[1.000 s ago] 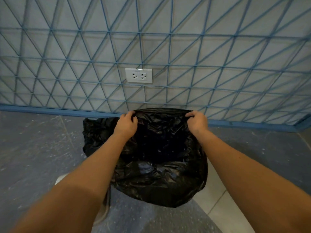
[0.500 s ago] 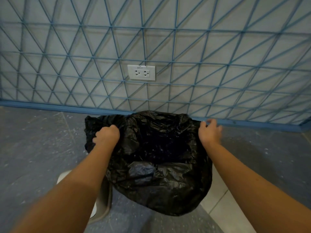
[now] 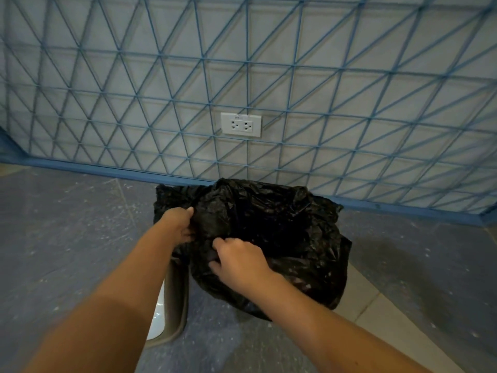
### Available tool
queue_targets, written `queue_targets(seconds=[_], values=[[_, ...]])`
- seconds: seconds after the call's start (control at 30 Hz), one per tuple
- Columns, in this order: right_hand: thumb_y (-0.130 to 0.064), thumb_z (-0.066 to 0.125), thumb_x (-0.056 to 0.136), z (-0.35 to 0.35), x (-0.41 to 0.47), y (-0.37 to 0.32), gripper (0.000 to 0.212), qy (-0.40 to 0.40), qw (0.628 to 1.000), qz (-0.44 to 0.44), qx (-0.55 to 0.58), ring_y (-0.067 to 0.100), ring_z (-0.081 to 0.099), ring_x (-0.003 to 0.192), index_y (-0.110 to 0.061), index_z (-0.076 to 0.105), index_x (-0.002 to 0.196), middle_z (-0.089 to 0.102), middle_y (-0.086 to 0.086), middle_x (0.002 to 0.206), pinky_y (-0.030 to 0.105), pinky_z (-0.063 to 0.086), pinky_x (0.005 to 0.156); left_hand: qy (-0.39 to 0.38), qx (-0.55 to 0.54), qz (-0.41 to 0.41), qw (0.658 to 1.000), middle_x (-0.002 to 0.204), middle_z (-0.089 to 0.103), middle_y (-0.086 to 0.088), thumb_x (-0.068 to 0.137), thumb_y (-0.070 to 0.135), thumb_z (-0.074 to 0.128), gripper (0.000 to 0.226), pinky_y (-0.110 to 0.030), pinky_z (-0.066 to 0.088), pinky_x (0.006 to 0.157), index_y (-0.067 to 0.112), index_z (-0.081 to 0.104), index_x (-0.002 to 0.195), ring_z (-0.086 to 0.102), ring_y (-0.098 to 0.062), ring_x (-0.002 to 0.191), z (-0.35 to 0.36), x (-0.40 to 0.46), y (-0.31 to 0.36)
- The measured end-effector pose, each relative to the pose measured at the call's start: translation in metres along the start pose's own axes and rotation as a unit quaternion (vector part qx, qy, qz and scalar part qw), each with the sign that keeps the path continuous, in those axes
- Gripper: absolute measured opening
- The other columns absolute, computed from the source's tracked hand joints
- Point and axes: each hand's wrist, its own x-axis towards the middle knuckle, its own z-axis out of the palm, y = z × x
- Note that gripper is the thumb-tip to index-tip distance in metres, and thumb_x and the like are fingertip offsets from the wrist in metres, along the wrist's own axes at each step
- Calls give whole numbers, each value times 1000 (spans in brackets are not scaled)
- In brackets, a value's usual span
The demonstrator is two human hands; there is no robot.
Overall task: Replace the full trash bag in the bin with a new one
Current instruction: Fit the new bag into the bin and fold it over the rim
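The black trash bag sits on the grey floor right up against the base of the wall, just under the white double socket. It is a crumpled, shiny mound, draped over whatever stands beneath it, and it runs a little longer from the wall towards the person than it does from side to side. Its gathered top faces up and slightly back towards the wall; the lower hem hangs down on the near side, loose and ragged.

The left hand is at the bag's left edge, thumb on top and fingers curled into the plastic, gripping a fold. The right hand lies on the near front of the bag with its fingers bent into the film, bunching it; it looks like a pinch, though the fingertips sink into the black folds and I cannot see them clearly.

A grey-brown bin shows only as a strip of side wall below the left forearm, with a bit of something white beside it that I cannot identify. The bin's rim and mouth are entirely covered by plastic. Whether there is one bag here or two layers is hard to tell, since the black surfaces merge. Both arms run out of the bottom of the view.
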Motion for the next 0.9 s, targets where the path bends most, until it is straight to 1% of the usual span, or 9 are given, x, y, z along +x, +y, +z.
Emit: queue_targets(seconds=[0.13, 0.2, 0.3, 0.4, 0.53, 0.67, 0.73, 0.8, 0.9], values=[[-15, 47, 94, 17, -4, 9, 28, 33, 999, -10, -7, 34, 55, 105, -11, 48, 121, 56, 12, 115, 39, 47, 77, 24, -79, 43, 996, 135, 50, -23, 99, 24, 38, 44, -47, 51, 90, -1, 41, 134, 54, -39, 119, -10, 23, -8], [-10, 46, 93, 21, -7, 16, 27, 28, 999, -4, -26, 32, 54, 106, -10, 50, 120, 57, 11, 113, 37, 45, 75, 20, -166, 35, 985, 136, 50, -21, 97, 38, 42, 54, -48, 50, 93, 1, 42, 135, 54, -38, 119, -13, 34, -12], [-8, 45, 94, 24, -8, 20, 25, 22, 999, -3, -43, 32, 53, 106, -9, 53, 117, 58, 12, 111, 34, 39, 69, -49, -269, 20, 962, 132, 55, -15, 82, 66, 48, 78, -50, 46, 99, 8, 48, 134, 57, -34, 114, -8, 23, -20], [-5, 42, 93, 22, -5, 16, 30, 17, 999, 3, -34, 32, 52, 107, -9, 53, 121, 57, 12, 113, 36, 45, 74, -90, -273, 70, 955, 119, 62, -11, 83, 57, 55, 62, -43, 45, 100, 11, 57, 124, 59, -28, 108, 5, -9, -30], [-6, 41, 94, 20, -4, 15, 33, 13, 999, 0, -41, 33, 52, 108, -12, 50, 126, 56, 12, 115, 37, 47, 77, 40, -106, 158, 981, 131, 53, -18, 93, 35, 52, 55, -42, 41, 104, -1, 45, 133, 51, -33, 119, 18, -16, -33], [-5, 42, 94, 20, -5, 17, 32, -1, 999, -7, -31, 33, 51, 108, -11, 51, 124, 56, 13, 113, 37, 46, 76, 98, -89, 122, 984, 137, 47, -21, 98, 30, 42, 51, -45, 38, 106, -3, 40, 137, 45, -40, 124, 7, 1, -19], [-6, 43, 93, 21, -5, 18, 31, -8, 1000, -7, -29, 33, 51, 109, -11, 51, 123, 56, 13, 113, 37, 46, 77, 85, -124, 82, 985, 135, 50, -21, 97, 36, 43, 51, -50, 41, 103, 0, 46, 133, 48, -40, 120, -2, 21, -19], [-8, 45, 93, 21, -3, 17, 30, -23, 999, 2, -27, 34, 50, 110, -10, 51, 122, 56, 13, 115, 38, 47, 80, 51, -209, 66, 974, 129, 54, -16, 88, 54, 48, 66, -53, 44, 100, 4, 49, 130, 54, -38, 114, -7, 30, -24], [-19, 51, 92, 9, 5, 16, 31, -92, 995, 26, 24, 34, 51, 112, -6, 54, 120, 55, 15, 119, 38, 48, 88, -15, -258, 114, 959, 120, 62, -9, 64, 77, 55, 89, -47, 46, 101, 11, 56, 124, 60, -29, 107, -3, -1, -28]])
